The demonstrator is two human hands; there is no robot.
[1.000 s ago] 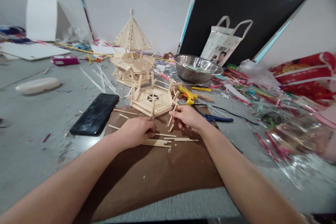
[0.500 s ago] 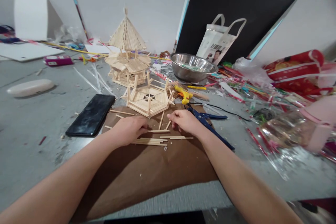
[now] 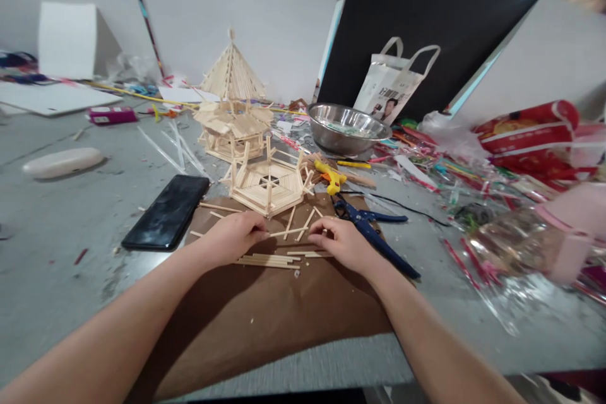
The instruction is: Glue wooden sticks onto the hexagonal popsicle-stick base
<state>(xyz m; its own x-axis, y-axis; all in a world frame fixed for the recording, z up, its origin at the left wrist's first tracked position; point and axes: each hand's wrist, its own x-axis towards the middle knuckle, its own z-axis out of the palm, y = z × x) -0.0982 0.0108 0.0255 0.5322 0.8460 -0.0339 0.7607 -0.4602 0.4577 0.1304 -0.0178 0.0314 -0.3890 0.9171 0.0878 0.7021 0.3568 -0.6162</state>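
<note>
Hands and wooden sticks above a brown sheet, a hexagonal frame just beyond

Left hand (image 3: 237,237) pinches one thin wooden stick (image 3: 288,232) near its end, thumb against fingers, so the rest juts freely to the right. Right hand (image 3: 343,240) is curled close to that stick's far tip; whether it grasps anything I cannot tell. Loose sticks (image 3: 269,260) lie below and between the hands, probably put there for easy picking up. The brown sheet (image 3: 265,328) beneath seems meant to protect the grey table (image 3: 89,303). The hexagonal stick frame (image 3: 290,194) sits flat at the sheet's far edge, its short posts rising around the rim, with a tiered stick pavilion (image 3: 231,79) behind it. Blue pliers (image 3: 379,240) and a yellow glue gun (image 3: 332,180) lie to the right, likely to suit the right hand; a dark phone (image 3: 165,211) lies left

Containers: a steel bowl (image 3: 343,141) holds pale greenish bits, too small to identify; a white bag (image 3: 386,89) leans behind it, contents hidden; a clear bottle (image 3: 516,233) with pink parts stands partly in view, its filling unclear
</note>
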